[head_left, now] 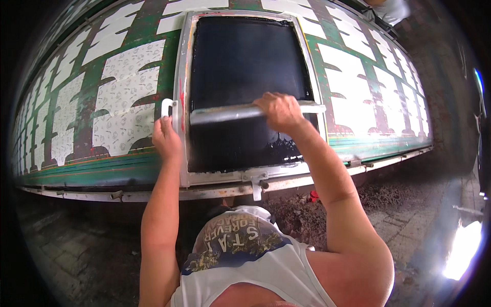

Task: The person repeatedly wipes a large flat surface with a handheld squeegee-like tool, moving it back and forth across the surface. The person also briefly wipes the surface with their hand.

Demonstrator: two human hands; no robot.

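Note:
A screen printing frame (181, 148) lies on the long green printing table, its mesh covered with black ink (245, 59). My right hand (281, 112) grips a long pale squeegee (222, 113) from above, right of its middle. The squeegee spans nearly the whole width of the frame, below its middle. Wet, glossy ink streaks show on the near side of the squeegee. On the frame's left side, my left hand (168, 137) is closed at the lower end of a white handle (164, 105). Its fingertips are partly hidden.
White cut fabric panels (130, 87) lie in rows on the green table (117, 171), several of them printed with small dark motifs. A metal rail (225, 192) with small stops runs along the near edge. Another person (391, 11) is at the far right, beyond the table.

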